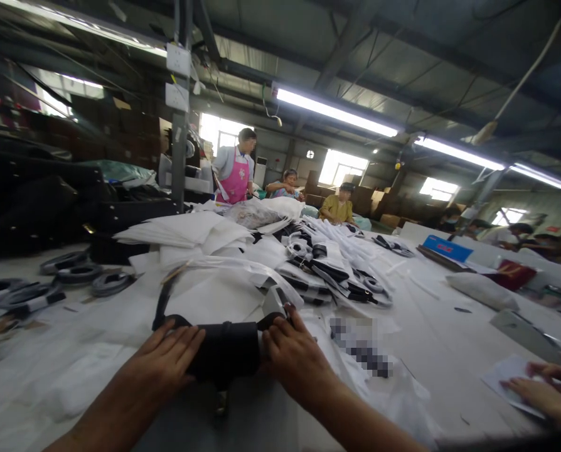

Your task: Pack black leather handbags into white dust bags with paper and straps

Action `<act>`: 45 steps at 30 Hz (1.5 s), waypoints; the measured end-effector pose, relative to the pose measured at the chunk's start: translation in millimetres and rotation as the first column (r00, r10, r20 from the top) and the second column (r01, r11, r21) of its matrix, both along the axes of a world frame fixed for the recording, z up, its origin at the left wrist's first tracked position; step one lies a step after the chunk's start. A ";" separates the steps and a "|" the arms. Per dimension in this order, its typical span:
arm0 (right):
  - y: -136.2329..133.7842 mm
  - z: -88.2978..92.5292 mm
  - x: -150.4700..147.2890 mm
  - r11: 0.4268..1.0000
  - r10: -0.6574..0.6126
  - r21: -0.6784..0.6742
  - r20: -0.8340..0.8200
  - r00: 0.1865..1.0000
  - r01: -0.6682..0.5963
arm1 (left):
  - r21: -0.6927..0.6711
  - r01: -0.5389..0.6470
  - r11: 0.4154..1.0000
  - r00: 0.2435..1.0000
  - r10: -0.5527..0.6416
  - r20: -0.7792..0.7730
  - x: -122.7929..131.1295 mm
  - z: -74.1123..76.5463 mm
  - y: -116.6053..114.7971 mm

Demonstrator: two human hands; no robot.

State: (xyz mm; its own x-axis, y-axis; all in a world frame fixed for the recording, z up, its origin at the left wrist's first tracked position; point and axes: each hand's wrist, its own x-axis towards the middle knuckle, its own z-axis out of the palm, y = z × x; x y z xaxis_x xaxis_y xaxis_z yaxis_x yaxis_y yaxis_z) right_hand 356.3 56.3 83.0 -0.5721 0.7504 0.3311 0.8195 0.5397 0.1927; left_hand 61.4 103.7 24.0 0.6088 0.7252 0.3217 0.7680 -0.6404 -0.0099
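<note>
A small black bag (228, 351) lies on the table at the bottom centre, with a metal fitting (221, 402) at its lower edge. My left hand (167, 358) rests over the bag's left end, fingers close together and extended. At the right end, my right hand (292, 351) has its fingers bent around the edge, near a black strap piece. A strap wrapped in clear film (243, 263) arches up behind the bag, from one side to the other. The undersides of both hands are hidden.
White sheets (186, 232) and black straps (327, 270) are piled behind the bag. Coiled straps (78, 273) lie at left, beside black bags (40, 207). Another person's hands (539, 389) hold white paper at lower right. A blue box (445, 248) stands farther back; several people are beyond.
</note>
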 end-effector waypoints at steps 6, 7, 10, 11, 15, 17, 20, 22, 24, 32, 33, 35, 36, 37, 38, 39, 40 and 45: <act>12.9 26.9 9.9 0.952 0.028 -0.304 0.009 1.000 -0.024 | -0.241 -0.059 0.969 0.991 0.027 -0.132 5.6 52.1 4.8; 15.9 31.0 11.3 0.938 0.034 -0.345 0.012 0.999 -0.028 | -0.275 -0.047 0.960 0.992 0.011 -0.130 5.2 61.9 7.3; 21.9 36.7 12.6 0.940 0.034 -0.340 0.017 0.999 -0.026 | -0.290 -0.015 0.957 0.992 -0.023 -0.126 0.9 79.2 15.9; 21.9 36.2 12.4 0.953 0.037 -0.300 0.007 0.999 -0.033 | -0.276 -0.005 0.961 0.991 -0.032 -0.129 -1.0 79.8 18.2; 12.6 21.2 10.2 0.989 0.150 -0.004 -0.053 0.987 -0.150 | -0.117 0.102 0.988 0.993 -0.109 -0.054 -7.4 56.4 19.2; 7.7 6.9 8.9 0.979 0.187 0.096 -0.048 0.981 -0.182 | 0.020 0.113 0.993 0.994 -0.113 0.011 -8.2 35.1 16.0; 7.9 -15.9 7.3 0.995 0.093 0.053 -0.061 0.994 -0.090 | 0.049 0.032 0.998 0.999 -0.032 0.006 -6.5 9.9 15.0; 14.3 -25.2 6.9 0.999 0.018 -0.048 -0.086 0.996 -0.022 | -0.029 -0.037 0.999 0.999 0.036 -0.020 -4.6 5.7 21.3; 24.9 -25.8 6.9 0.986 -0.009 -0.168 -0.106 0.994 -0.009 | -0.132 -0.069 0.989 0.998 0.067 -0.019 -3.4 11.4 33.0; 75.0 19.5 2.2 0.880 0.044 -0.473 -0.003 0.999 -0.040 | -0.383 -0.045 0.923 0.999 0.033 -0.036 -5.3 54.9 67.1; 82.1 22.8 1.2 0.877 0.054 -0.478 0.008 0.999 -0.044 | -0.404 -0.038 0.914 0.999 0.022 -0.044 -4.2 58.4 69.1; 99.0 25.5 -1.4 0.876 0.066 -0.479 0.030 0.997 -0.044 | -0.442 -0.027 0.897 0.998 -0.002 -0.065 -1.0 63.1 75.5; 108.8 25.2 -3.0 0.876 0.077 -0.480 0.041 0.996 -0.048 | -0.458 -0.027 0.888 0.997 -0.010 -0.078 0.6 64.1 80.3; 119.1 24.0 -4.6 0.873 0.090 -0.485 0.052 0.995 -0.054 | -0.475 -0.034 0.879 0.995 -0.013 -0.095 1.9 64.1 86.0; 129.6 22.3 -6.2 0.868 0.106 -0.493 0.063 0.992 -0.062 | -0.491 -0.046 0.870 0.993 -0.012 -0.113 2.8 63.4 92.1; 139.6 20.4 -7.7 0.854 0.128 -0.515 0.079 0.989 -0.069 | -0.511 -0.058 0.858 0.991 -0.012 -0.132 3.2 62.3 98.1; 148.8 18.6 -8.8 0.833 0.153 -0.549 0.098 0.983 -0.075 | -0.533 -0.068 0.843 0.989 -0.015 -0.150 3.4 61.3 103.5; 175.3 13.9 -9.4 0.713 0.232 -0.700 0.167 0.958 -0.051 | -0.639 -0.078 0.766 0.979 -0.062 -0.193 4.2 68.5 116.1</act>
State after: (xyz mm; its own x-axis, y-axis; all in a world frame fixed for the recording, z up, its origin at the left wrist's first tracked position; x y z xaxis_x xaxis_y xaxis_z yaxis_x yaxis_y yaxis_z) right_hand 346.9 231.7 96.9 -0.6792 0.6213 -0.3906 0.7039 0.7022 -0.1070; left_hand 65.6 219.8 92.4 0.5999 0.7237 -0.3411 0.8001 -0.5439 0.2531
